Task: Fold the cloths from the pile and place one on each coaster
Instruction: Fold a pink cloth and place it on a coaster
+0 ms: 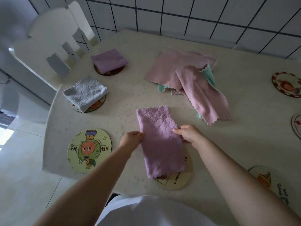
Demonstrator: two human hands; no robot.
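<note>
A purple quilted cloth (158,141), folded into a long strip, lies in front of me with its near end over a tan coaster (175,181). My left hand (131,140) pinches the strip's left edge and my right hand (189,133) pinches its right edge at mid length. The pile (187,79) of pink and mint cloths sits behind it. A grey folded cloth (84,93) covers one coaster on the left, and a lilac folded cloth (108,60) covers another farther back. A yellow cartoon coaster (89,150) at the near left is bare.
Bare coasters lie along the right side: one at the far right (287,84), one at the right edge (296,124), one near my right forearm (268,181). A white chair (53,46) stands at the table's far left. A tiled wall runs behind the cream tablecloth (130,44).
</note>
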